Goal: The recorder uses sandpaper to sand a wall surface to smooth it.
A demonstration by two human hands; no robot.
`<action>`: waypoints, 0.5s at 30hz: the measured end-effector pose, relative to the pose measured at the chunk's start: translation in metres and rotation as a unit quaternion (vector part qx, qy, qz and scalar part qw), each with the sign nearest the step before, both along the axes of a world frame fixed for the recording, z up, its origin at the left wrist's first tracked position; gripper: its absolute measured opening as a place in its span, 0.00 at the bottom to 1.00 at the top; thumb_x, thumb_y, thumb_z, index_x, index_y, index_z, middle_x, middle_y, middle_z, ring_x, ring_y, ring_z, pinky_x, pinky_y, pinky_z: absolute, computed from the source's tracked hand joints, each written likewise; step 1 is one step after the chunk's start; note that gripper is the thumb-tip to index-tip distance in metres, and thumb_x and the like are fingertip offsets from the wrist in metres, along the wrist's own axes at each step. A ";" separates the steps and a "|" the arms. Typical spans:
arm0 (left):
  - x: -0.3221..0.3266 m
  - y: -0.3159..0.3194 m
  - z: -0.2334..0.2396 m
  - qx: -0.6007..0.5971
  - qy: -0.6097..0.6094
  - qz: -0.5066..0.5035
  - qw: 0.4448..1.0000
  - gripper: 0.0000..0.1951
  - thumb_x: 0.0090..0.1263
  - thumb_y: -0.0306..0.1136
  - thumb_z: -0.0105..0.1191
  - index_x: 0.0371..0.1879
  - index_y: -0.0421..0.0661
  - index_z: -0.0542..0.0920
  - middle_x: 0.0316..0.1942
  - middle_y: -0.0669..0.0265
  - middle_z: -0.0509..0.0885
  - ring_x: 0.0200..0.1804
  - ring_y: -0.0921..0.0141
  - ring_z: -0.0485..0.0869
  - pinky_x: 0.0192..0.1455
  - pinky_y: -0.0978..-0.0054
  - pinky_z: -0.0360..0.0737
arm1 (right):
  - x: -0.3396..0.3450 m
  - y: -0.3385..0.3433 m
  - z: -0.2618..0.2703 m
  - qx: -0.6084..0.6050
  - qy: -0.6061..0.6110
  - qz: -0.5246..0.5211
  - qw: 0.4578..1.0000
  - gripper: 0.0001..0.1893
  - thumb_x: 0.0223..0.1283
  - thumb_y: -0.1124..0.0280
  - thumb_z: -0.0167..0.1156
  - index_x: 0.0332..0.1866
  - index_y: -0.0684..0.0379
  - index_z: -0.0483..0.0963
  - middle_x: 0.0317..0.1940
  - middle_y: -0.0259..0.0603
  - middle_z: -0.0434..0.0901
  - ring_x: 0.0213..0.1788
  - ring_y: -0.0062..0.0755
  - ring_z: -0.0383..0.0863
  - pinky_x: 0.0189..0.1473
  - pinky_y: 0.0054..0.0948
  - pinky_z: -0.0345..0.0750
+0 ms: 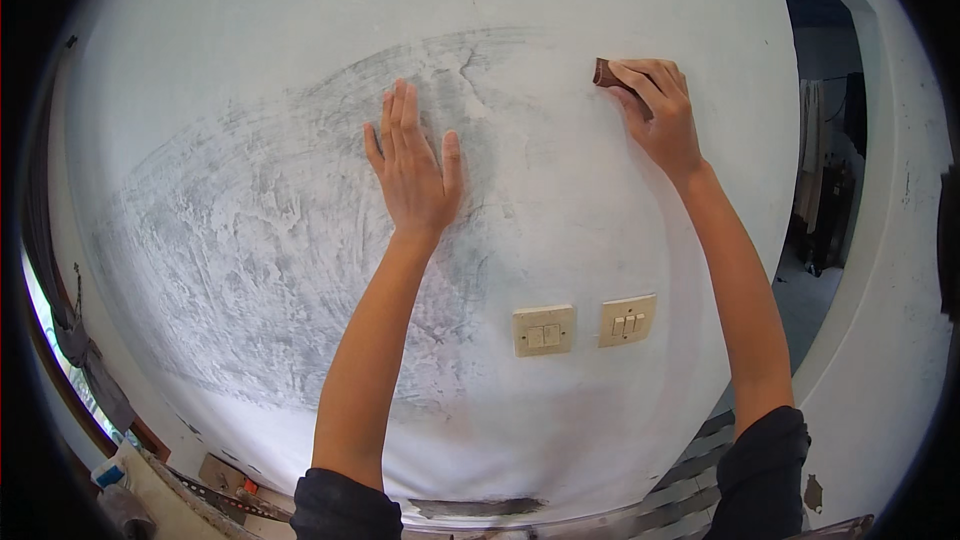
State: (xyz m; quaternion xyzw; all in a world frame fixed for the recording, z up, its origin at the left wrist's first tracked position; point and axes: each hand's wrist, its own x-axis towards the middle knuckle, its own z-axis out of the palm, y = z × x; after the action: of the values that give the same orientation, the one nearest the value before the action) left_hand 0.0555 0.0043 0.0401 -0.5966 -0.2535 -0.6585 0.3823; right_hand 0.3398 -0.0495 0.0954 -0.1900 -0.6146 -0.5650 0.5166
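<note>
A pale painted wall [585, 240] fills most of the view, with a broad grey, scuffed and unevenly textured patch on its left and middle. Flat against this patch rests my left hand [416, 165], fingers spread, holding nothing. To the upper right, my right hand [664, 116] grips a small dark brown block or folded piece of sandpaper [602, 73] against smoother wall; which of the two it is, I cannot tell. Most of that piece is hidden by my fingers. Fine cracks run down the wall between my hands.
Two cream switch plates, one left [543, 331] and one right [628, 321], sit below my hands. At the right a doorway [821, 165] opens on another room. A knotted grey curtain [82, 345] hangs by a window at left; a cluttered surface [169, 499] lies at lower left.
</note>
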 end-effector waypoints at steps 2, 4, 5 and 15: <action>0.004 -0.002 0.000 -0.003 0.001 -0.002 1.000 0.31 0.73 0.44 0.42 0.72 0.43 0.56 0.74 0.59 0.60 0.76 0.59 0.55 0.76 0.50 0.42 | -0.002 0.000 -0.002 0.001 0.028 0.006 1.000 0.15 0.50 0.78 0.67 0.46 0.56 0.79 0.42 0.30 0.80 0.47 0.33 0.76 0.50 0.34 0.70; 0.006 -0.003 0.000 -0.003 0.001 0.001 1.000 0.31 0.73 0.44 0.42 0.72 0.43 0.57 0.73 0.59 0.60 0.76 0.59 0.55 0.76 0.50 0.41 | -0.015 0.003 0.000 0.006 0.023 0.002 1.000 0.15 0.51 0.77 0.66 0.45 0.56 0.79 0.43 0.30 0.80 0.48 0.33 0.76 0.50 0.34 0.70; 0.006 -0.003 0.001 -0.004 0.002 0.004 1.000 0.31 0.73 0.44 0.42 0.71 0.43 0.57 0.73 0.60 0.60 0.76 0.59 0.55 0.76 0.50 0.41 | -0.023 0.007 0.001 0.011 0.019 -0.003 1.000 0.14 0.51 0.77 0.66 0.45 0.55 0.80 0.43 0.30 0.80 0.48 0.33 0.76 0.51 0.34 0.69; 0.004 -0.003 0.001 -0.007 -0.002 -0.016 1.000 0.30 0.72 0.44 0.42 0.71 0.43 0.58 0.73 0.58 0.61 0.75 0.58 0.57 0.75 0.50 0.42 | -0.145 0.032 0.012 0.012 -0.064 0.052 0.997 0.08 0.53 0.73 0.59 0.39 0.52 0.77 0.37 0.28 0.78 0.45 0.30 0.77 0.50 0.35 0.70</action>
State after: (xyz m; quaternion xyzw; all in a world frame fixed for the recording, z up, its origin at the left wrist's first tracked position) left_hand 0.0592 0.0009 0.0411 -0.6015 -0.2493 -0.6642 0.3672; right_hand 0.1944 -0.0177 0.1073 -0.1147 -0.6484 -0.5556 0.5077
